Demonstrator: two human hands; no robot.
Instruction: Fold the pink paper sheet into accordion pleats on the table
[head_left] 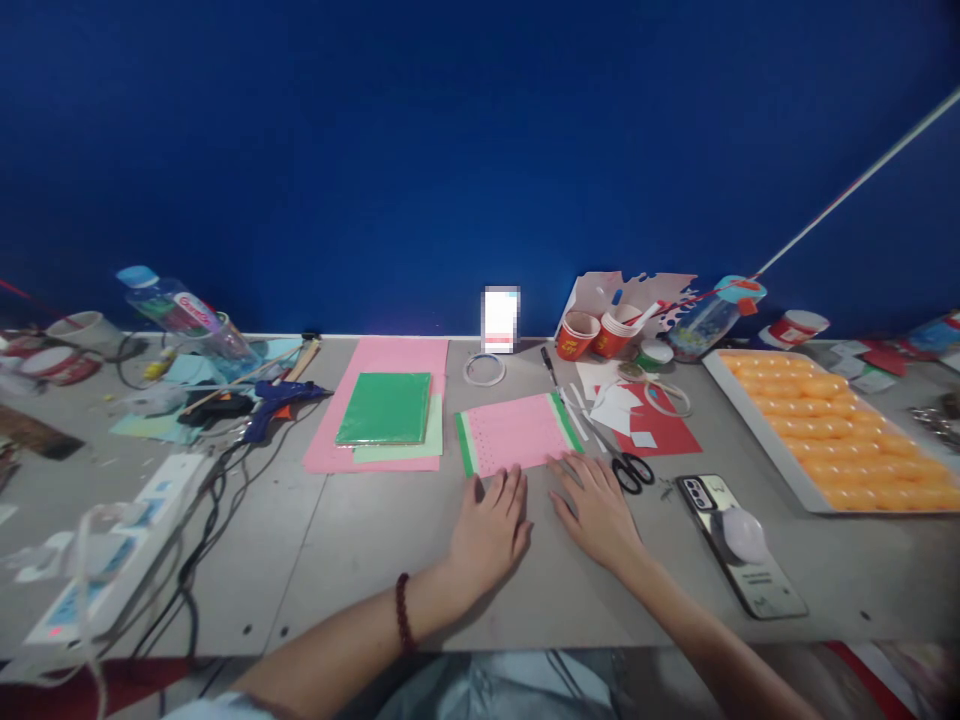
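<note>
A pink paper sheet (517, 432) with green and white strips along its two short ends lies flat on the table before me. Rows of small dark marks run across its left part. My left hand (489, 530) rests palm down at the sheet's near edge, fingers stretched out. Beside it, my right hand (596, 508) lies flat with fingers spread, its tips at the near right corner of the sheet. Neither hand holds anything. Black-handled scissors (632, 472) lie just right of my right fingers.
Left of the sheet, a green paper pack (385, 408) sits on pink paper (330, 440). Farther left are a blue glue gun (274, 402) and a power strip (135, 540). To the right lie a phone (739, 550) and a tray of orange balls (832, 425); red paper cups (577, 335) stand behind.
</note>
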